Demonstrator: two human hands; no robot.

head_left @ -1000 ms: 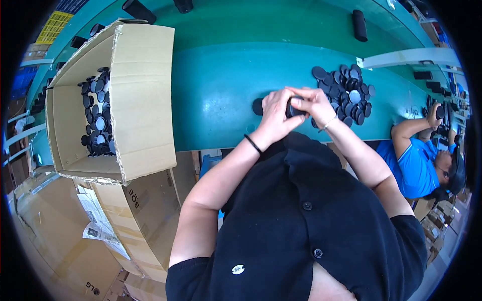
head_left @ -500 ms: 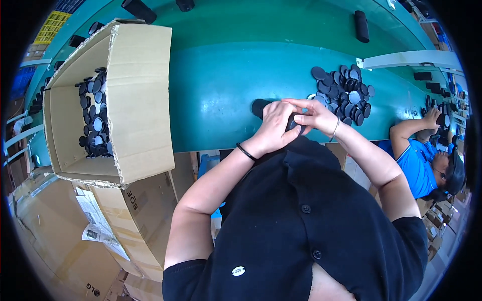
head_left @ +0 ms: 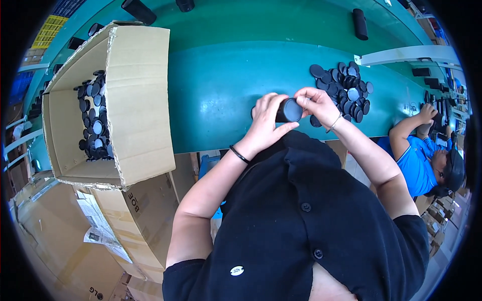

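Note:
My left hand [head_left: 264,123] is wrapped round a black cylinder [head_left: 289,111], which lies on its side just above the near edge of the teal workbench [head_left: 226,75]. Its round, flat end faces right and toward me. Thumb and fingers of my right hand [head_left: 320,107] pinch the rim at that end; whether a separate lid sits there I cannot tell. Beyond my right hand lies a loose pile of black discs [head_left: 346,93], a few with paler grey faces. One disc [head_left: 315,121] rests just below my right fingers.
An open cardboard box [head_left: 140,100] on the left holds many black discs [head_left: 95,118]. Closed cartons [head_left: 120,215] stand below it. More black cylinders [head_left: 360,24] stand or lie along the far side. A white metal bar [head_left: 411,55] crosses the right. A co-worker in blue [head_left: 416,163] sits there.
My right hand has drawn back from over my left fingers to the cylinder's rim. The cylinder has turned, so its round end now shows. The co-worker's hands have shifted slightly.

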